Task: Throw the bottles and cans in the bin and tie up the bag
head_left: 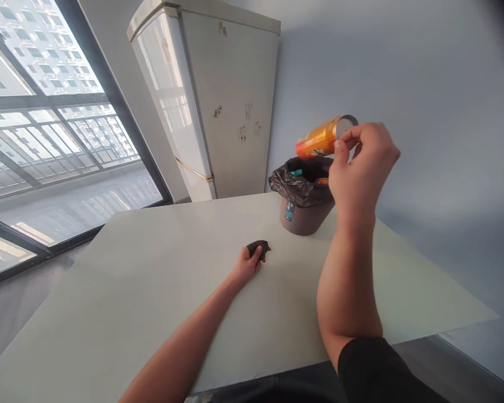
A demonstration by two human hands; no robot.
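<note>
Right hand (363, 159): thumb and fingers pinching the silver-rimmed end of an orange cylindrical metal can (318, 140). Held at one end, presumably, so that the far end can project clear of the fingers, above the bin's mouth.

Left hand (247, 264): fingers closed around a crumpled black piece, apparently thin plastic (257, 248). Low at the tabletop, below and left of the right-hand grip; bunched, it seems, to keep it compact.

Bin, brown, tapered, plastic (304, 219): upright, just below the can, between the two grips. A glossy black plastic bag (292, 184) is folded over its rim, likely to line it. A small teal item (296, 173) shows inside, beneath the can.

Table, pale, smooth-topped (151, 291): beneath both grips, carrying the bin.

Can, appearance: tilted, far end lower; glossy orange deepening to red at that far end, with a small green mark low on the side; the gripped end flat, grey and ringed in metal. Lettering too small to read.
</note>
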